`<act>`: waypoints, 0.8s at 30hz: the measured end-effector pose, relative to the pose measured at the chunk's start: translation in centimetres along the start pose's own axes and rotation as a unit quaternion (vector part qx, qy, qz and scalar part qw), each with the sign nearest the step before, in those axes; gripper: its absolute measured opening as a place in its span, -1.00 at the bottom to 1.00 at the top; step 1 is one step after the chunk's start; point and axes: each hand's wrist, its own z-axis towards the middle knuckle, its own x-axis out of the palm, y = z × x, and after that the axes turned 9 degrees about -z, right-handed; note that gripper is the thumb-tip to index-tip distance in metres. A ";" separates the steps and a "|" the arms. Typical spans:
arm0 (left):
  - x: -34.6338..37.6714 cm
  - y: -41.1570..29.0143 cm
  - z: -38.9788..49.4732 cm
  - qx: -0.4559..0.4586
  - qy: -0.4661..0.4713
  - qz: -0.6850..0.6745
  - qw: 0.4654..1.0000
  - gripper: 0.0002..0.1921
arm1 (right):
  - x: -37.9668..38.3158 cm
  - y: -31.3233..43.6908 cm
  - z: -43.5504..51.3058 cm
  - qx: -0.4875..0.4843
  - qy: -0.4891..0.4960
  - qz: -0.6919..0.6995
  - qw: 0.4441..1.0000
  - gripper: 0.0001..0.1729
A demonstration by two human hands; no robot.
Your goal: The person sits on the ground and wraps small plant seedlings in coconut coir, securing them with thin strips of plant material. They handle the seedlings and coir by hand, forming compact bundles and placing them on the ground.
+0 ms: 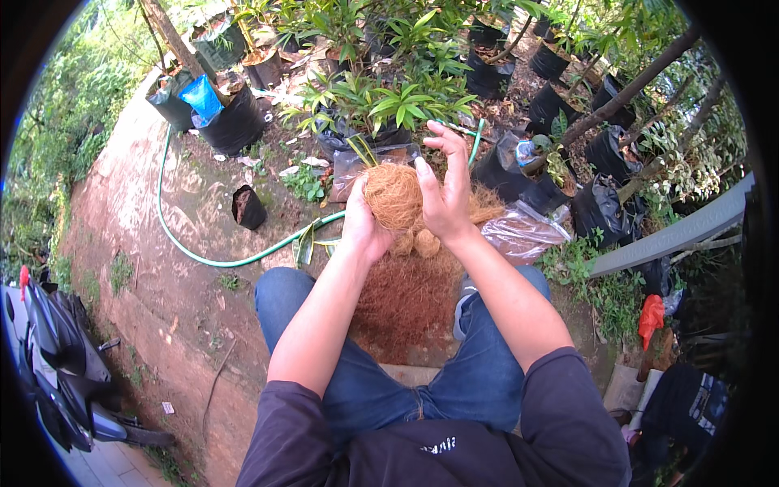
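Note:
My left hand [366,225] cups a ball of brown coconut fibre [394,193] from the left and below. A few narrow green leaves [363,151] stick out of the ball's top. My right hand [447,192] is raised at the ball's right side, its fingers spread apart; whether its thumb touches the fibre I cannot tell. Below the hands lie smaller fibre balls [426,243] and a heap of reddish-brown loose fibre [401,298] between my legs. More loose fibre [485,206] shows behind my right wrist, next to a clear plastic bag [523,230].
A green hose [243,263] curves over the soil on the left, around a small black plant bag [248,207]. Potted plants in black grow bags [232,122] stand ahead. A grey metal rail [675,225] slants at the right. A motorbike [79,377] is parked lower left.

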 end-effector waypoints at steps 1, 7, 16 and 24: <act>-0.2 -0.2 0.1 0.004 0.010 -0.029 1.000 -0.47 | -0.4 0.4 0.0 -0.067 -0.019 -0.045 0.997 -0.68; -1.5 -0.7 0.2 0.058 -0.035 -0.094 0.993 -0.48 | 1.0 3.0 -2.9 -0.295 0.226 -0.101 0.923 -0.52; -0.1 0.4 -0.5 0.083 0.002 -0.067 0.994 -0.53 | 1.9 0.7 -1.6 -0.165 0.151 -0.142 0.964 -0.38; 0.3 1.8 -1.1 0.095 -0.030 0.034 0.994 -0.49 | 0.9 0.5 -1.3 0.037 0.142 0.003 0.989 -0.50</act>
